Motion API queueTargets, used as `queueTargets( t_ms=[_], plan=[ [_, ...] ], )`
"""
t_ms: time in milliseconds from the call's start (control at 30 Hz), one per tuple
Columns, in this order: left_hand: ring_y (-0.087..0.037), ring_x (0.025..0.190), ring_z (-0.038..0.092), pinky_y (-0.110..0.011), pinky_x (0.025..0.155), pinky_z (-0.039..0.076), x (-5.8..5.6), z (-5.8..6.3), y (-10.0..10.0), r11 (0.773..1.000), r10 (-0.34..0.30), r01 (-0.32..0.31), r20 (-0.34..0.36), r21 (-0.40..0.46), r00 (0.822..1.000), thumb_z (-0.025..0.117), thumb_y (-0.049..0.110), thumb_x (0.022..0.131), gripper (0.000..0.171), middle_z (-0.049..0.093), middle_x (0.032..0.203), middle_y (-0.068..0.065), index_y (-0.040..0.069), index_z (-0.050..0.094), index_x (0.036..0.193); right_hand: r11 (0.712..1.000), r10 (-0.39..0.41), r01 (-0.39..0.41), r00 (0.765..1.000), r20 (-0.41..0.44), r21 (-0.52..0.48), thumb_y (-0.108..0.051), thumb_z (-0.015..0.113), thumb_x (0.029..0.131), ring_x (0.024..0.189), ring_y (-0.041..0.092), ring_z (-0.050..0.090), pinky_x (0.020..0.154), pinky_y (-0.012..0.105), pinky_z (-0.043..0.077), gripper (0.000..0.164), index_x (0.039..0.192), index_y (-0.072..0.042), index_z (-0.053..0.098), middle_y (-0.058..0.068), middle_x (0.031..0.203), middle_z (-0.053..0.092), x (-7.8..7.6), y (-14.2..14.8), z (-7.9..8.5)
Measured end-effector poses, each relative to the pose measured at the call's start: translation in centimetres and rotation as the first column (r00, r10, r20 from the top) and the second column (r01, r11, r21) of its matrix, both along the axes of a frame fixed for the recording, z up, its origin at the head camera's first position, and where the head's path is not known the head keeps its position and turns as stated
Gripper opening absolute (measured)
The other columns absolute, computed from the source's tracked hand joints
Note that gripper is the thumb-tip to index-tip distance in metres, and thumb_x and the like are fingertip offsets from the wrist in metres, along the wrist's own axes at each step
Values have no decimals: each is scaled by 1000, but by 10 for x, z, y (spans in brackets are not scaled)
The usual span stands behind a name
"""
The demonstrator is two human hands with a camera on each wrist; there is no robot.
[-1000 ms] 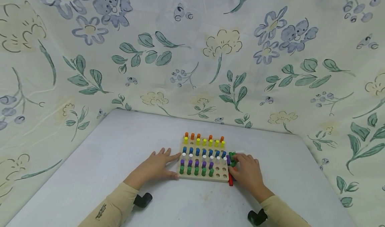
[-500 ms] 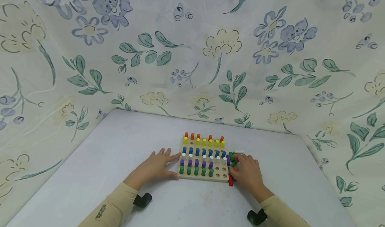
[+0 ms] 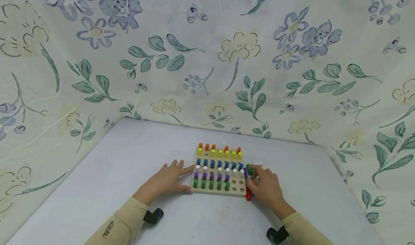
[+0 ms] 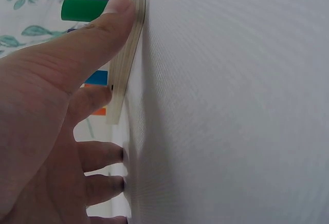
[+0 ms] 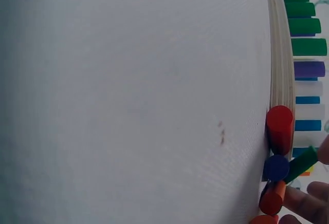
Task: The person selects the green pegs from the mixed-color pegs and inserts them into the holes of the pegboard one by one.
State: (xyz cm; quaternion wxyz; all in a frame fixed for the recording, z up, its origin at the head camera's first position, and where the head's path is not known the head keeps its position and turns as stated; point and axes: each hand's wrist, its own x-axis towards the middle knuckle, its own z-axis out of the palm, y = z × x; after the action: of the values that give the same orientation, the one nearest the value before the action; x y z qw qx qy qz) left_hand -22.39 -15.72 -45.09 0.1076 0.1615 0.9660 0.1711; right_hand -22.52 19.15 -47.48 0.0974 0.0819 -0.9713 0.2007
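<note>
A wooden pegboard (image 3: 223, 192) lies on the table, set with rows of orange, yellow, blue, white, purple and green pegs. My left hand (image 3: 168, 178) is spread at its left side. In the left wrist view the thumb (image 4: 110, 21) touches the board's edge, and the index fingertip is at its side. By the board's right edge, my right hand (image 3: 267, 185) bends over loose pegs. A tilted green peg (image 5: 302, 165) is pinched by its fingers in the right wrist view. A red peg (image 5: 280, 126), a blue peg (image 5: 277, 167) and orange pegs (image 5: 272, 198) lie right beside it.
A white peg (image 3: 257, 163) and another green peg (image 3: 249, 169) lie beyond the right fingers. Some holes (image 3: 233, 189) at the board's near right corner hold no pegs. A floral curtain (image 3: 207, 57) hangs behind the white table (image 3: 155, 137).
The right fingers have shifted slightly among the loose pegs, and the green peg under them is now hidden in the head view. The left hand and the board stay in place.
</note>
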Motion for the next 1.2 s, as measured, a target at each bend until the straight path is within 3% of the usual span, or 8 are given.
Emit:
queueTargets(
  t_ms=[300, 600, 1000, 1200],
  plan=[
    [-51, 148, 24, -71, 117, 18, 1, 1, 0, 1000, 1, -1, 0, 2, 1000, 80, 57, 79, 88, 35, 158, -28, 21, 49, 153, 989, -15, 22, 999, 49, -148, -21, 62, 96, 83, 17, 53, 78, 38, 45, 39, 132, -7, 61, 0, 93, 68, 3, 1, 2],
    [-51, 148, 24, -70, 117, 17, 0, -1, -1, 1000, 0, 0, -1, 5, 1000, 80, 58, 79, 88, 35, 158, -28, 22, 49, 153, 988, -14, 18, 999, 28, -154, -22, 63, 97, 85, 17, 54, 80, 40, 48, 39, 133, -6, 60, 0, 94, 68, 3, 2, 1],
    [-50, 149, 24, -70, 117, 17, 2, -1, -1, 1000, 4, -4, 1, 6, 1000, 80, 58, 79, 88, 35, 158, -28, 22, 49, 153, 982, -31, 36, 999, 31, -187, -23, 64, 98, 84, 17, 54, 72, 32, 47, 39, 133, -8, 61, 0, 96, 67, 0, 5, -5],
    [-51, 149, 23, -70, 117, 17, 1, 0, 0, 1000, -1, 1, -1, 5, 1000, 79, 59, 80, 88, 35, 158, -28, 22, 48, 153, 983, 0, 5, 1000, 24, -184, -24, 69, 94, 87, 17, 55, 76, 34, 47, 43, 133, -7, 60, -1, 97, 66, 0, 6, -3]
  ],
)
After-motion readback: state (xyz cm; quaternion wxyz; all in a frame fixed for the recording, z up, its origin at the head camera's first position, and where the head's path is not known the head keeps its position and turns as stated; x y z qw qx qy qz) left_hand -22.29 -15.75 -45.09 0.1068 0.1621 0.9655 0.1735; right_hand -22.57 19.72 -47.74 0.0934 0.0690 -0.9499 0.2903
